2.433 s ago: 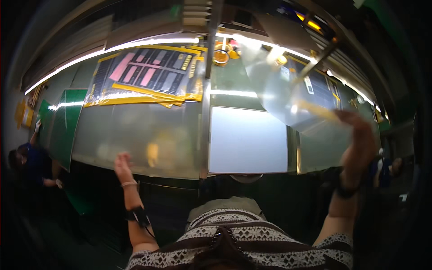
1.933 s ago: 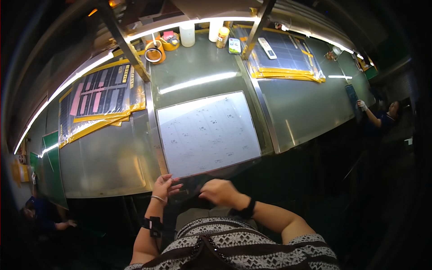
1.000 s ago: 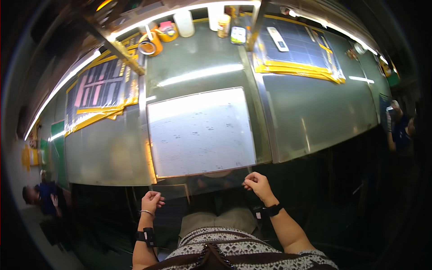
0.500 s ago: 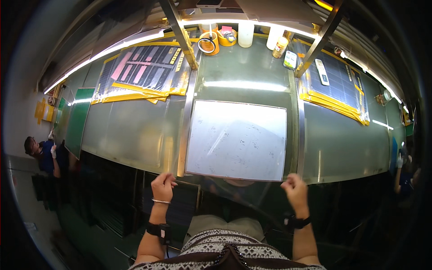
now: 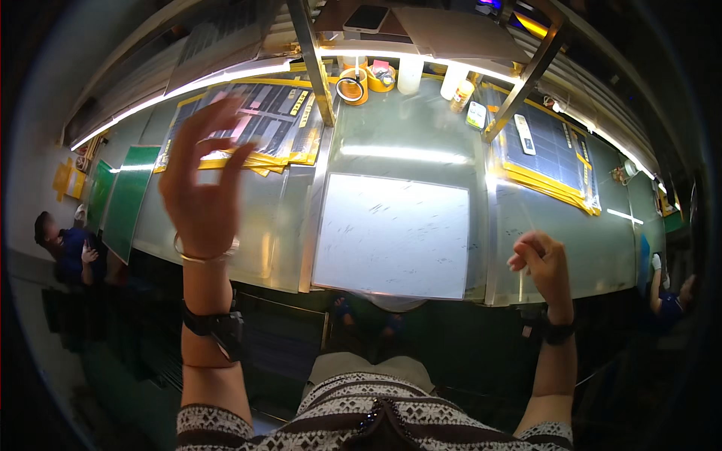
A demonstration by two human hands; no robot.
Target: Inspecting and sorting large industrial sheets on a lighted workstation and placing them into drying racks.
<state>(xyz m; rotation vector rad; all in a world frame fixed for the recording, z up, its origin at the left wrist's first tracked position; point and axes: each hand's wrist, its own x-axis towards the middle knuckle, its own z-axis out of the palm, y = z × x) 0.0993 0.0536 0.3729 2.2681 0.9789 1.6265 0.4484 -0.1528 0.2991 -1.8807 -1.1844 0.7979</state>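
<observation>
My left hand [image 5: 201,188] is raised at the left, its fingers curved and apart, slightly blurred, with nothing seen between them. From this view it covers part of the stacked sheets behind. My right hand [image 5: 543,267] hovers over the right part of the bench with fingers curled in; anything inside them is hidden. Between the hands a white rectangular panel [image 5: 391,237] lies flat at the bench's front edge, marked with small dark specks and streaks. Neither hand touches it.
Yellow-edged dark sheets [image 5: 289,124] are stacked back left; a similar stack [image 5: 545,161] bears a white remote-like device [image 5: 524,135]. Tape rolls [image 5: 352,86] and a bottle [image 5: 462,96] stand behind. Metal posts [image 5: 310,60] rise from the bench. People work at both sides, one by a green board [image 5: 129,203].
Both hands have left the panel's front corners. My left hand has risen up and left, its fingers spreading; my right hand has moved right and up, still curled. The view has shifted slightly.
</observation>
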